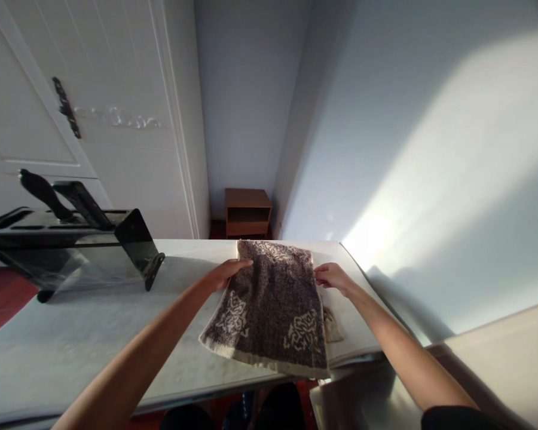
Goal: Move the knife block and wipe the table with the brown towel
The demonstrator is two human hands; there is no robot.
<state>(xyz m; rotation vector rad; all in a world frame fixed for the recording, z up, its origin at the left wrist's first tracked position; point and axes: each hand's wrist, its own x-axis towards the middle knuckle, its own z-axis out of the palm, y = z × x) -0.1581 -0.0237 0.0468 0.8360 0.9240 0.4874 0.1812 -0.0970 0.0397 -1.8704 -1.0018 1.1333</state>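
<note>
A dark brown towel [275,298] with cream patterns and a pale border lies spread on the white tabletop [179,334]. At its left edge is my left hand [226,273], closed, with the thumb on top of the cloth and the other fingers mostly hidden. My right hand [334,278] pinches the right edge with bent fingertips. Part of another pale, patterned cloth [332,327] shows beside the towel's lower right side. The towel's bottom border reaches the near table edge.
A knife block [112,263] with black handles stands on the table at left. White cabinet doors [130,71] rise behind it, and a pale wall [376,149] runs along the right. A small brown wooden cabinet [248,200] sits beyond the far table edge.
</note>
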